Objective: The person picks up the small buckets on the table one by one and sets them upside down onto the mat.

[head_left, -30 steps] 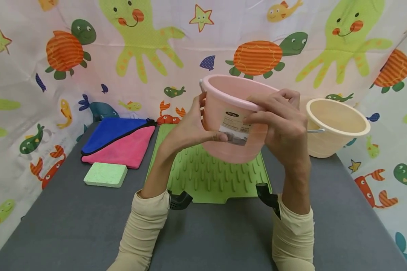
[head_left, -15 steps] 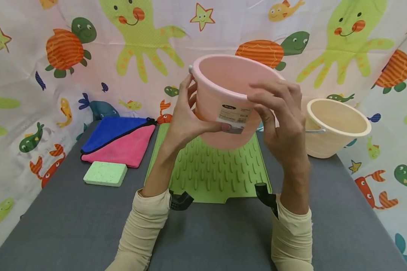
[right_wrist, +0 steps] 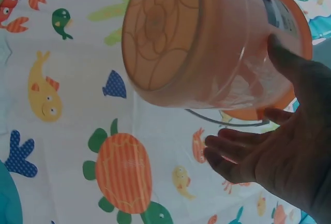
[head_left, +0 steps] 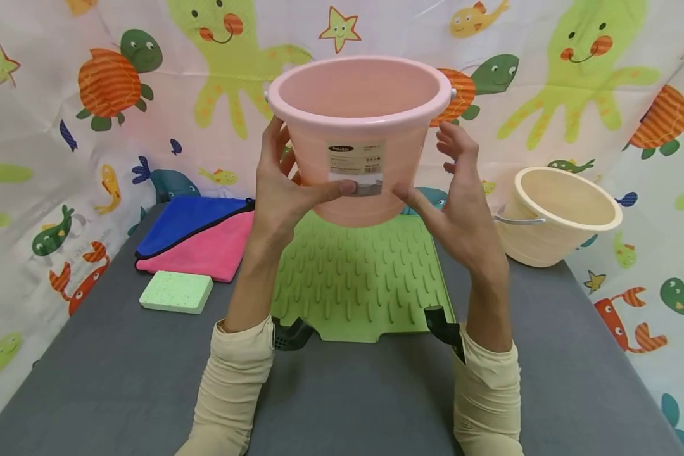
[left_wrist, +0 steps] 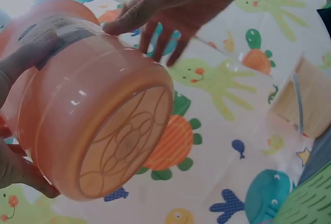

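A pink bucket with a label on its front is held up above the green mat. My left hand grips its left side, thumb across the front beside the label and fingers behind. My right hand is at the bucket's right side, its fingers spread and standing off the wall. Its thumb lies at the front of the bucket, and I cannot tell if it touches. The patterned base shows in the left wrist view, and the thin handle hangs at the far side in the right wrist view.
A cream bucket with its handle down stands at the right back. To the left lie a folded blue and pink cloth and a pale green sponge on the grey table. A printed curtain closes off the back and sides.
The pink bucket has risen, moved left and turned so its label faces me. My right hand has let go of the rim and dropped beside the wall with spread fingers.
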The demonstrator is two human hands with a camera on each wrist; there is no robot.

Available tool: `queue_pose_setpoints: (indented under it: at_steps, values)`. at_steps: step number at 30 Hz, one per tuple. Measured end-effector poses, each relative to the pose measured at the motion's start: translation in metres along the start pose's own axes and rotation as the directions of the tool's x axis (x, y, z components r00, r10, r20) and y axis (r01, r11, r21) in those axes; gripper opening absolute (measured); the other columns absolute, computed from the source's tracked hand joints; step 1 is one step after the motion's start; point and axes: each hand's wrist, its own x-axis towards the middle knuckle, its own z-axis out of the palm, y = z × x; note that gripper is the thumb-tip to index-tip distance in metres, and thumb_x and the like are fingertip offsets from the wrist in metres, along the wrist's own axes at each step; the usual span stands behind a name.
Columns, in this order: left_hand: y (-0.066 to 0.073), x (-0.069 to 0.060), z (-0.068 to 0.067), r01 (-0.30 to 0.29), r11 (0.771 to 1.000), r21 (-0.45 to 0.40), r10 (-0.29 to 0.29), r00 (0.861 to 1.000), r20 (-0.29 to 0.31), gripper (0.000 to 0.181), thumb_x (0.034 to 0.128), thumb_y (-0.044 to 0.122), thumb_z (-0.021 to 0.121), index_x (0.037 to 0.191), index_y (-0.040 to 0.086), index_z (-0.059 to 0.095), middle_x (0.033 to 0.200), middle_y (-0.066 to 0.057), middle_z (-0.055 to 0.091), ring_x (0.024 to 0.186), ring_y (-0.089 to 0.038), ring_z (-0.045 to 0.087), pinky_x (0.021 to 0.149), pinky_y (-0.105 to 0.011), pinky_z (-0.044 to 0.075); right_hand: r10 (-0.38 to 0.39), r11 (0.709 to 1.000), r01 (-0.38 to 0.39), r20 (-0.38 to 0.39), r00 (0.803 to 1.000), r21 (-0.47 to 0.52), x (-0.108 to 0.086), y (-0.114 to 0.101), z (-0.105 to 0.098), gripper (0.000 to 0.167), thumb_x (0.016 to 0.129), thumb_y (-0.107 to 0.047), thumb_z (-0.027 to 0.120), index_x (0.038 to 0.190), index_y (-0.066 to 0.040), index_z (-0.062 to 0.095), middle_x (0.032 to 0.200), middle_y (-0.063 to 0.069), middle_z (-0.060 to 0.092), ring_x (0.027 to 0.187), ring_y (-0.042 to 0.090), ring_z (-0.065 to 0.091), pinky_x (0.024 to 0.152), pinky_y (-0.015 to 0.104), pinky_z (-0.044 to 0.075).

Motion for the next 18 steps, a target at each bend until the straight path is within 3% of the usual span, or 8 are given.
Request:
queue_pose_setpoints:
  at_steps: [3, 5, 10, 14, 18]
  values:
    - [0.001, 0.001, 0.002, 0.011, 1.0, -0.009, -0.011, 1.0, 0.007, 0.112, 0.0688, -0.003, 0.092, 0.161, 0.023, 0.033, 0.152, -0.001, 0.049, 0.134, -0.021, 0.055, 0.108, -0.045, 0.052, 0.039, 0.994, -0.048, 0.088, 0.995, 0.103, 0.002, 0.005, 0.005, 0.102, 0.092, -0.022, 0.082, 0.166, -0.018, 0.012, 0.17, 0.005, 0.031, 0.156, 0.029, 0.036, 0.121, 0.061, 0.033]
    - [0.001, 0.002, 0.003, 0.014, 1.0, -0.017, -0.014, 1.0, 0.012, 0.108, 0.0698, -0.002, 0.092, 0.159, 0.02, 0.034, 0.153, 0.0, 0.048, 0.135, -0.021, 0.054, 0.11, -0.045, 0.051, 0.031, 0.986, -0.049, 0.115, 0.993, 0.161, 0.003, 0.006, 0.011, 0.105, 0.093, -0.021, 0.08, 0.166, -0.019, 0.004, 0.168, 0.006, 0.034, 0.155, 0.028, 0.038, 0.119, 0.062, 0.036]
    - [0.002, 0.003, -0.006, 0.05, 0.999, 0.012, -0.05, 0.997, 0.057, 0.1, 0.0735, 0.004, 0.091, 0.153, 0.017, 0.033, 0.154, 0.001, 0.047, 0.135, -0.021, 0.054, 0.111, -0.045, 0.048, 0.028, 0.971, -0.05, 0.096, 0.995, 0.235, 0.006, 0.003, 0.026, 0.102, 0.095, -0.016, 0.078, 0.165, -0.019, 0.003, 0.161, 0.007, 0.041, 0.145, 0.024, 0.048, 0.111, 0.055, 0.047]
    - [-0.002, 0.008, -0.023, 0.026, 0.998, 0.055, -0.035, 0.986, 0.164, 0.105, 0.0752, 0.031, 0.095, 0.156, 0.018, 0.029, 0.161, 0.002, 0.039, 0.141, -0.023, 0.049, 0.114, -0.046, 0.042, 0.026, 0.97, -0.043, 0.072, 0.997, 0.24, 0.007, 0.004, 0.032, 0.101, 0.094, -0.023, 0.079, 0.164, -0.018, 0.007, 0.158, 0.008, 0.043, 0.145, 0.024, 0.049, 0.11, 0.055, 0.048]
    - [-0.01, 0.013, -0.037, -0.012, 0.995, 0.095, -0.013, 0.966, 0.259, 0.125, 0.0683, 0.058, 0.093, 0.164, 0.023, 0.02, 0.167, 0.001, 0.03, 0.148, -0.024, 0.043, 0.114, -0.051, 0.039, 0.023, 0.967, -0.036, 0.054, 0.998, 0.252, 0.011, 0.009, 0.037, 0.101, 0.093, -0.034, 0.079, 0.164, -0.018, 0.009, 0.157, 0.008, 0.045, 0.144, 0.025, 0.051, 0.111, 0.054, 0.048]
